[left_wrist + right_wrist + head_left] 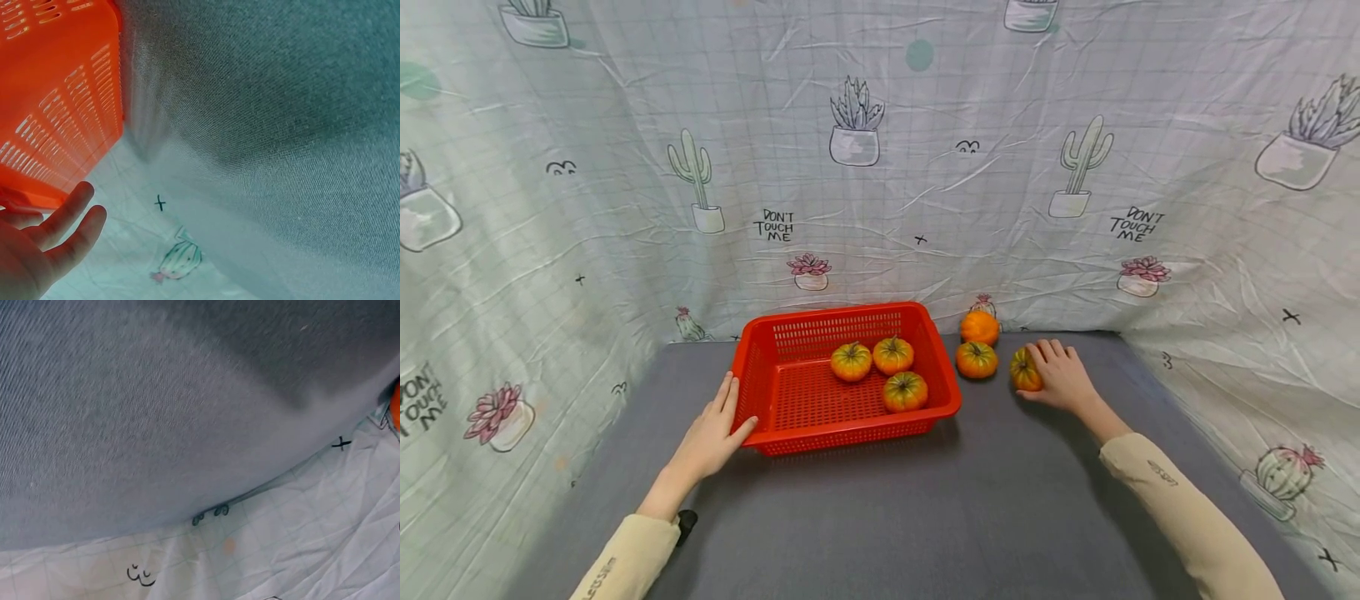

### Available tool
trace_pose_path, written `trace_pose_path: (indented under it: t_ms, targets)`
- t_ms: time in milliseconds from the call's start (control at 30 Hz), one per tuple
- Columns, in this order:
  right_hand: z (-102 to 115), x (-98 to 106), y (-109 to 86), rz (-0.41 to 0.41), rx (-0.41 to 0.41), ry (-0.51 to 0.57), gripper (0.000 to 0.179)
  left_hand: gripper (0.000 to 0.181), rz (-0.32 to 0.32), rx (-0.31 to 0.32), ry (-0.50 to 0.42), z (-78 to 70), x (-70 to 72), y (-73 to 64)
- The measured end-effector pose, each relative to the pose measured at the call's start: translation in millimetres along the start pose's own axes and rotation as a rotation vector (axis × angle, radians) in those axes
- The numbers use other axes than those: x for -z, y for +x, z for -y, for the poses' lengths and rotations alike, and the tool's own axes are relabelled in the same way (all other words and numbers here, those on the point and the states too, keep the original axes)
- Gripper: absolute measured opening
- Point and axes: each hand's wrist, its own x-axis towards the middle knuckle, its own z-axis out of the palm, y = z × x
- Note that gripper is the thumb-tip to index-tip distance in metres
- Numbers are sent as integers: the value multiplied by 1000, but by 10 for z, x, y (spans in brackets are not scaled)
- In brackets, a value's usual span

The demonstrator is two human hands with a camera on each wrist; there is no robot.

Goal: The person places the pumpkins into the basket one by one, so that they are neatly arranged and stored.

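At the left side of a red plastic basket (850, 440), my left hand (711, 429) rests with fairly straight fingers along the rim and the thumb near the front corner. The left wrist view shows its fingers (78, 240) beside the slotted basket wall (69, 81). My right hand (1060, 379) holds a small orange-and-green pumpkin (1024, 371) on the table, fingers over its far side and thumb at its near side. Inside the basket, toward its right, lie three similar pumpkins (906, 392). The right wrist view shows neither the right hand nor its pumpkin in full.
Between the basket and my right hand sit another striped pumpkin (977, 360) and, behind it, a plainer orange one (980, 328). A grey cloth covers the table (880, 525). Printed curtains (910, 217) hang along the back and both sides.
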Motion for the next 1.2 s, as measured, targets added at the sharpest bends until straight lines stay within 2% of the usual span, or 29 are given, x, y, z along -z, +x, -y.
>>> trace_pose_path:
  t_ms: [233,400,533,700,767,933,1200]
  targets:
    - [154,24,12,-57,-21,110,79,77,-6,-8,20,14,20,-6]
    - [271,82,47,-95,-36,172,81,79,26,-2,67,11,88,40]
    - [361,140,103,-121,-36,207,80,80,45,15,112,4,162,105]
    - [491,257,205,-175,-2,252,80,68,-3,38,122,2,233,262]
    - [549,313,242,-202,6,274,81,66,-17,42,137,6,225,363]
    - [688,432,323,-237,14,326,83,68,-1,78,151,14,118,580]
    - [891,650,388,-291,43,385,85,82,84,158,127,3,26,625]
